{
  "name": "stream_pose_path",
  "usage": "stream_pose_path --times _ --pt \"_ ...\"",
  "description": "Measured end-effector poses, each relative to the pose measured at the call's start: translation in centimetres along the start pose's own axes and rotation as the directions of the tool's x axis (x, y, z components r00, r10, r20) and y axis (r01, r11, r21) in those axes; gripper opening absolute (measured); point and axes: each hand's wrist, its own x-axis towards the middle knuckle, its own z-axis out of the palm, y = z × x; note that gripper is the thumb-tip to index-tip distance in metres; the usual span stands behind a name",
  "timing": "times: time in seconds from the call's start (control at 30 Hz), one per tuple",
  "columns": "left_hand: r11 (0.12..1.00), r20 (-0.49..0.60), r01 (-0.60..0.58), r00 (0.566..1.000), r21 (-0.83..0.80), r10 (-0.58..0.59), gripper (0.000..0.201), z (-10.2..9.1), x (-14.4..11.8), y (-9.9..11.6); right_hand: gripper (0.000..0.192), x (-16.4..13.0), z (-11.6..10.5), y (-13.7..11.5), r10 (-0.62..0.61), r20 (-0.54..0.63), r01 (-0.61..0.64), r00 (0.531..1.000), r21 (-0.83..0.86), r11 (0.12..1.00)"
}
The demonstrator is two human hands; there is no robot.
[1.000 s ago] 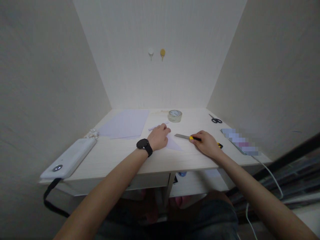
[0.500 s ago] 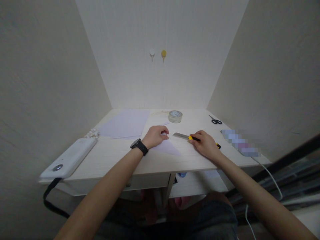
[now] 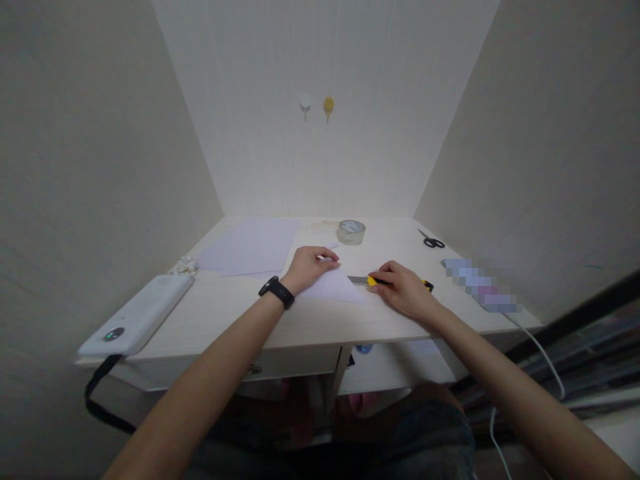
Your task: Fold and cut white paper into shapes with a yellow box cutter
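My left hand (image 3: pixel 309 265), with a black watch on the wrist, lies flat on a folded white paper triangle (image 3: pixel 336 288) in the middle of the desk (image 3: pixel 320 320). My right hand (image 3: pixel 403 287) grips a yellow-and-black utility knife (image 3: pixel 373 281). The knife's grey blade points left and reaches the right edge of the folded paper. Part of the paper is hidden under my left hand.
A stack of white sheets (image 3: pixel 253 247) lies at the back left, a roll of clear tape (image 3: pixel 351 231) behind my hands, black scissors (image 3: pixel 431 241) at the back right. A white device (image 3: pixel 137 315) with a black cord sits at the left edge, a blurred flat item (image 3: pixel 480 285) with a white cable at the right.
My right hand slid the knife left until its blade met the paper. My left hand shifted back and left, uncovering more of the triangle.
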Motion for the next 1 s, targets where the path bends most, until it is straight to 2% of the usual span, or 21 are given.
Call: stream_pose_path --times 0.23,0.47,0.63,0.7,0.8,0.9,1.0 --pt "0.995 -0.017 -0.021 1.0 0.094 0.023 0.009 0.3 0.2 -1.2 0.027 0.5 -0.1 0.1 -0.05 0.105 0.048 0.993 0.017 0.999" --pt "0.98 -0.056 0.024 0.998 0.198 -0.013 0.01 0.3 0.3 -1.8 0.026 0.6 -0.2 0.5 -0.042 0.159 0.038 0.986 0.028 0.999" --pt "0.936 -0.063 -0.122 0.986 0.329 0.151 0.019 -0.1 -0.3 -1.1 0.027 0.7 -0.1 0.9 -0.051 0.18 0.042 0.982 0.05 0.998" --pt "0.898 0.018 -0.202 0.977 0.39 0.213 0.024 -0.4 -0.9 -0.5 0.027 0.7 0.0 1.1 -0.057 0.18 0.046 0.982 0.064 0.997" --pt "0.815 0.245 -0.35 0.933 0.461 0.263 0.037 -0.7 -2.2 0.2 0.028 0.7 -0.1 1.2 -0.052 0.18 0.041 0.982 0.064 0.997" --pt "0.774 0.399 -0.375 0.9 0.51 0.174 0.046 -0.5 -3.5 0.2 0.028 0.7 -0.2 1.2 -0.03 0.193 0.019 0.981 0.059 0.998" --pt "0.769 0.446 -0.319 0.894 0.554 0.05 0.051 0.0 -4.0 -0.2 0.03 0.6 -0.3 1.0 -0.028 0.208 0.017 0.978 0.056 0.998"
